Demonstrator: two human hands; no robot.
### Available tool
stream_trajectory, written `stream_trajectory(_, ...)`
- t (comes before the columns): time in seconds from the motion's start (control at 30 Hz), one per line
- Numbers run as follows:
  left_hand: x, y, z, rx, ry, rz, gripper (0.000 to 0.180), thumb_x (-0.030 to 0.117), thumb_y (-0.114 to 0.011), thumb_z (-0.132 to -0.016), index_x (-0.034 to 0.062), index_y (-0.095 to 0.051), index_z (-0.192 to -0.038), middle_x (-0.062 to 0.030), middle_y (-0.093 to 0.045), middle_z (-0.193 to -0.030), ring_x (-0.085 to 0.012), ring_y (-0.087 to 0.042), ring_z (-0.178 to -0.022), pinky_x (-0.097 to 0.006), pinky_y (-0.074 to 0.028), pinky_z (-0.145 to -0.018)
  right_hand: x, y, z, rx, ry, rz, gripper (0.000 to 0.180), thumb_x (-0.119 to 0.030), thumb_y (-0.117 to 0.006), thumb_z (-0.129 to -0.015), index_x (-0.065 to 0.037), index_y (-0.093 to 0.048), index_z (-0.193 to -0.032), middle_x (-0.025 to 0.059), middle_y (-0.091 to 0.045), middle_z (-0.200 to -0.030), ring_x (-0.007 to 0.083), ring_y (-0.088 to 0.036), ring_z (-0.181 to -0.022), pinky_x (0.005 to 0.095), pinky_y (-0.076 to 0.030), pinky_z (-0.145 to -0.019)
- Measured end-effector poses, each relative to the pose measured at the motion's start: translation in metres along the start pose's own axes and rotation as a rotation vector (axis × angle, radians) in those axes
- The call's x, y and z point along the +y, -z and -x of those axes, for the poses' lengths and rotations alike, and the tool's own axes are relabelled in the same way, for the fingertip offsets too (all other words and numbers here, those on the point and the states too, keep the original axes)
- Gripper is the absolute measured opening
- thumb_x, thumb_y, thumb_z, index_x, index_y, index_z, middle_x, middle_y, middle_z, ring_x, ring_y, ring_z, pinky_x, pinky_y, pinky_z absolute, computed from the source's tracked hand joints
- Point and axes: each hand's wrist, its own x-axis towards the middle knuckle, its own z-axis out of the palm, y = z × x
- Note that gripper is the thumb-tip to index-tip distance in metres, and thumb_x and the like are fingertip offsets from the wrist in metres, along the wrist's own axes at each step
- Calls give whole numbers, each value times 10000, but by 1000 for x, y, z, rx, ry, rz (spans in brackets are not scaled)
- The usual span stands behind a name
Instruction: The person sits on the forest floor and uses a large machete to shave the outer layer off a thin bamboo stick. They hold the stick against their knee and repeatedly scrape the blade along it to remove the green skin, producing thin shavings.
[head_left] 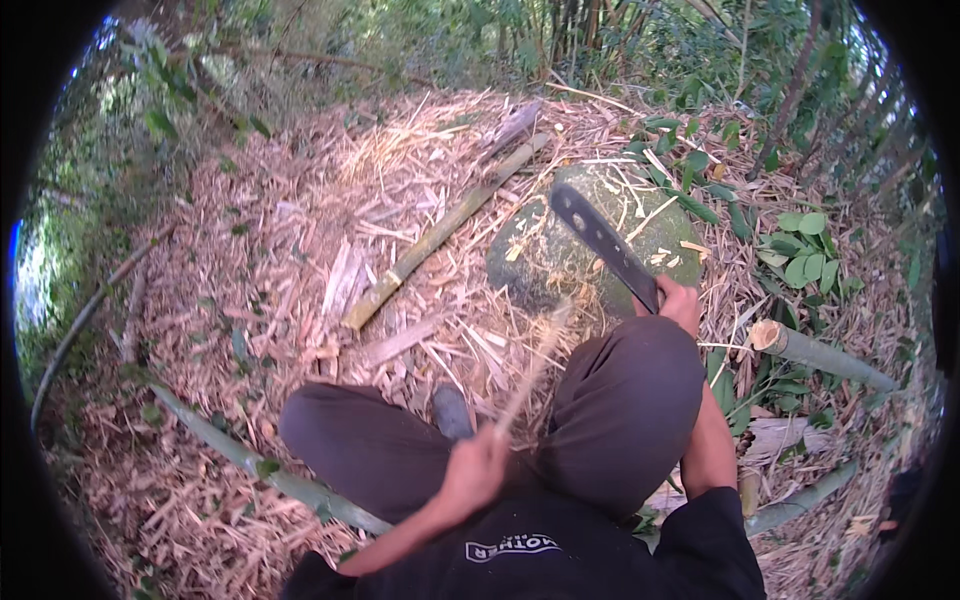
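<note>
My right hand (680,304) is closed round the handle of a machete (603,240), just beyond my raised right knee. Its dark, broad blade slants up and to the left over a mossy green boulder (655,205). Low in front of my body, my left hand (474,472) grips a thin, pale strip of split bamboo (538,372). The strip points away from me toward the boulder's near side, and its far end is smeared by motion. Blade and strip are apart. Shavings lie on top of the boulder.
Bamboo shavings (250,250) cover the ground. A bamboo pole (450,225) lies left of the boulder, a cut pole (835,360) to the right. A long green pole (245,458) runs near my left leg. Leafy plants (805,250) and bamboo stems (580,35) stand around.
</note>
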Motion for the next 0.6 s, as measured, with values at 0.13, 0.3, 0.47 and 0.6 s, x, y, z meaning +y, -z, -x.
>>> stream_trajectory(0.13, 31, 24, -64, 94, -190, 176, 340, 267, -402, -1035, -20, -583, -1006, -282, -618, -855, -470, -599, -841, -512, -456, -730, 9, -12, -14, 3, 349, 156, 185, -209, -647, -697, -37, -598, -746, 188, -630, -656, 403, -650, -667, 467, -507, -612)
stream_trajectory(0.3, 59, -6, -157, 116, -463, -186, 265, 135, -426, -954, -45, -612, -1010, -292, -631, -926, -468, -604, -900, -519, -467, -814, -9, -20, -24, -58, 534, 103, 87, -138, -573, -729, -52, -563, -722, 167, -640, -683, 385, -657, -653, 473, -500, -586)
stream_trajectory(0.47, 58, -32, -157, 62, -434, -130, 237, 160, -464, -979, -24, -614, -993, -298, -631, -863, -488, -605, -845, -539, -470, -755, 20, -32, -13, -11, 390, 113, 204, -197, -679, -659, -34, -583, -736, 201, -608, -669, 433, -604, -651, 484, -450, -590)
stream_trajectory(0.6, 38, -35, -72, -4, -157, 11, 296, 235, -434, -1018, -28, -541, -936, -301, -604, -713, -522, -586, -693, -594, -442, -644, 20, -20, -2, -43, 235, 128, 318, -240, -742, -570, -20, -585, -737, 234, -595, -666, 455, -594, -666, 495, -448, -615)
